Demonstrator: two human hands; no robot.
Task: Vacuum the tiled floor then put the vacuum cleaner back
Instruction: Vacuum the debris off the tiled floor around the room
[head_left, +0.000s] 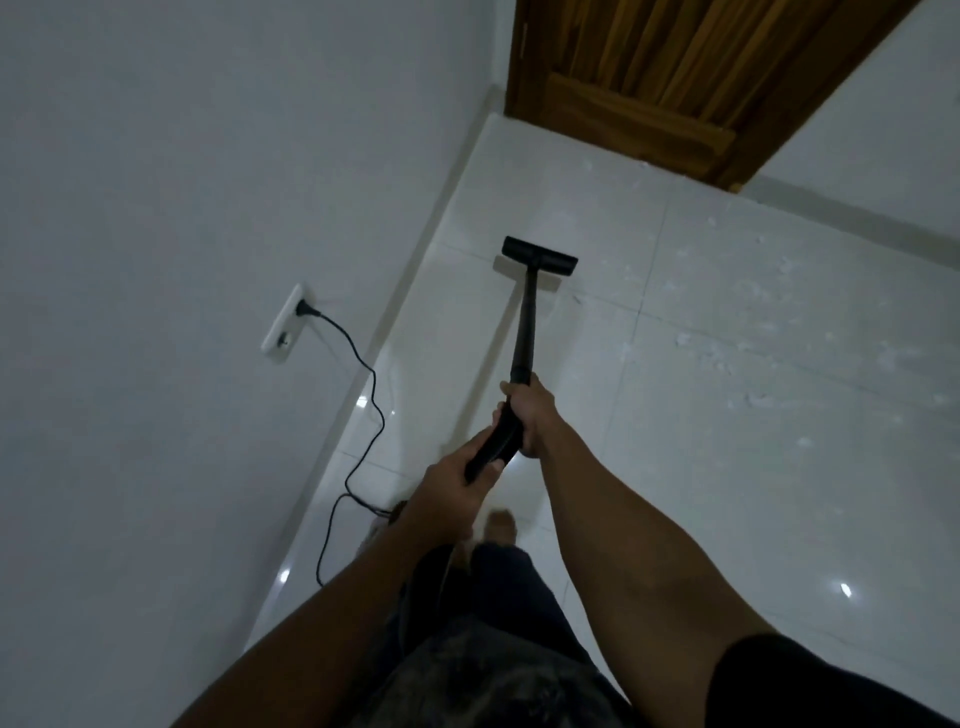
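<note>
Slim black stick vacuum cleaner (524, 322) held two-handed: left hand (452, 488) curled round the rear handle, right hand (532, 415) wrapped round the wand just ahead of it. Flat black floor head (540, 250) rests on the glossy white tiled floor (727, 467), near the left wall. Small white scraps (711, 353) lie scattered on the tiles to the right. Black power cord (363, 374) trails from white wall socket (283, 325) down to the floor. Brown wooden door (649, 67) beyond

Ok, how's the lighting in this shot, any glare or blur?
Head view: dim and greyish overall; small bright glare spots on the glossy floor tiles; the foot is motion-blurred, the vacuum cleaner fairly sharp; wide-angle lens tilts the wall and door.
</note>
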